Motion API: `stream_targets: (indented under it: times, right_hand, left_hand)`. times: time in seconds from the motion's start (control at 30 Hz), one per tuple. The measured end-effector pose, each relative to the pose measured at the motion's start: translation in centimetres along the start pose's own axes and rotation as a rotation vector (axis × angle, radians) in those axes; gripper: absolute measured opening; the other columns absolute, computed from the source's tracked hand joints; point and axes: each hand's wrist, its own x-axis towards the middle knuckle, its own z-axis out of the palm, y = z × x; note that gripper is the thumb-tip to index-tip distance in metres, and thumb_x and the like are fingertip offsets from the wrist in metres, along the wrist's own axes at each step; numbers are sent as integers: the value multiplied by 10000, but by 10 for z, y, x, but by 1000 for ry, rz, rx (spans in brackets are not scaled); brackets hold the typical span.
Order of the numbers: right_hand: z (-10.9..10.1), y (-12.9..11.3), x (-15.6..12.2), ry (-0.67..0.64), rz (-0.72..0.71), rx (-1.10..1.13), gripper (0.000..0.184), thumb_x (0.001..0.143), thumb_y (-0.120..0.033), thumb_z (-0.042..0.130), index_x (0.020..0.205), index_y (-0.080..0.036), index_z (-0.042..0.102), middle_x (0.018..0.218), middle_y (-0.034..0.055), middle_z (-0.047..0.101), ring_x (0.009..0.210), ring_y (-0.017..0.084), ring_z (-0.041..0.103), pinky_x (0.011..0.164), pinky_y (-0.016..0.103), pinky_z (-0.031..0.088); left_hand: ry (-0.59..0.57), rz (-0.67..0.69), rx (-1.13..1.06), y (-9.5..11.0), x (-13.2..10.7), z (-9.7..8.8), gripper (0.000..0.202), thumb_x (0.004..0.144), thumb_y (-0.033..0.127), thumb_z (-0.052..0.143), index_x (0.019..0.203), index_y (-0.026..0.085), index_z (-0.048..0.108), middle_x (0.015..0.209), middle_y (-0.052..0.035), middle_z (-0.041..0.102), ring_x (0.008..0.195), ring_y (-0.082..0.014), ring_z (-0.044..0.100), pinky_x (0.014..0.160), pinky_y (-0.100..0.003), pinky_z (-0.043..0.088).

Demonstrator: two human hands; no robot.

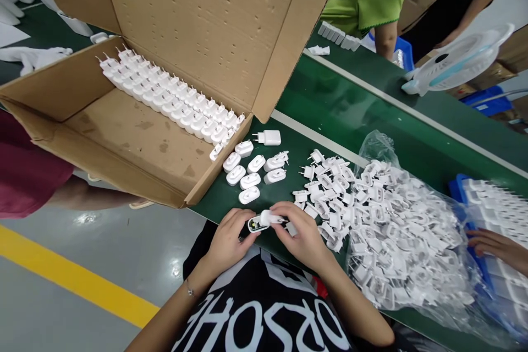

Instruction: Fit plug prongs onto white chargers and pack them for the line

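Close to my body, my left hand (233, 236) is closed around a white charger housing (256, 224), whose open end shows the circuit board inside. Pinched in my right hand (300, 234) is a white plug cap (270, 218) with metal pins, held at the housing's open end; whether the two parts touch is hard to see. Just beyond my hands stand several capped chargers (249, 194), and one more charger (269, 137) lies on its side. To the right of my right hand is a loose heap of white plug caps (330, 187).
A cardboard box (136, 137) with rows of chargers (169, 96) stands at left, its flap raised. A plastic bag of caps (404, 231) lies right, beside a blue tray (460, 184) with a co-worker's hand (501, 247). Behind are a green conveyor (342, 104) and a fan (457, 63).
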Motion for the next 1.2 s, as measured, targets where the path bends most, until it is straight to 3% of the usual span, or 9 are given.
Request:
stream_targets:
  times: [0.13, 0.37, 0.5, 0.83, 0.97, 1.1, 1.2]
  right_hand:
    - [5, -3, 6, -157, -54, -37, 205, 923, -133, 511, 1087, -231, 584, 1048, 59, 634, 1007, 200, 573, 880, 373, 485]
    - [16, 5, 2, -124, -45, -38, 216, 922, -134, 525, 1102, -235, 588, 1056, 50, 653, 987, 193, 594, 856, 364, 490]
    - [13, 1, 2, -158, -52, -93, 209, 930, -131, 507, 1103, -221, 580, 1063, 49, 649, 984, 191, 588, 848, 359, 476]
    - [2, -20, 17, -409, 6, -365, 176, 942, -123, 431, 992, -147, 599, 970, 75, 624, 892, 207, 580, 781, 343, 468]
    - [-2, -21, 27, -482, 33, -414, 125, 921, -142, 495, 912, -174, 615, 878, 41, 622, 801, 184, 595, 682, 296, 451]
    - [1, -15, 26, -447, 44, -424, 102, 901, -161, 536, 923, -204, 627, 854, 22, 611, 729, 164, 595, 579, 260, 426]
    - [10, -13, 14, -350, 55, -331, 151, 929, -166, 488, 986, -208, 621, 934, 44, 617, 816, 172, 610, 668, 267, 485]
  left_hand:
    - [-9, -8, -20, -1, -2, -1, 239, 871, 235, 597, 1094, 206, 517, 1024, -38, 618, 963, -180, 541, 844, -327, 473]
    - [-10, -8, -41, -1, 0, 1, 217, 880, 226, 582, 1087, 202, 522, 1013, -44, 615, 952, -181, 540, 834, -330, 477]
    - [-5, 7, -32, -1, 1, 2, 219, 876, 228, 587, 1083, 198, 521, 1015, -52, 616, 951, -187, 542, 830, -338, 480]
    - [53, 58, -103, -2, -5, 4, 357, 826, 248, 640, 1152, 185, 508, 1067, -87, 617, 978, -227, 553, 838, -384, 484]
    - [130, 21, -187, 5, -5, 6, 226, 853, 155, 574, 1072, 211, 559, 1051, -70, 634, 978, -211, 570, 837, -374, 484]
    - [133, -51, -174, 11, -5, 7, 156, 860, 144, 551, 1002, 208, 563, 1010, -65, 634, 962, -207, 577, 824, -373, 486]
    - [113, -38, -127, 11, -6, 6, 151, 876, 164, 532, 1021, 208, 545, 1032, -68, 629, 962, -207, 573, 827, -376, 484]
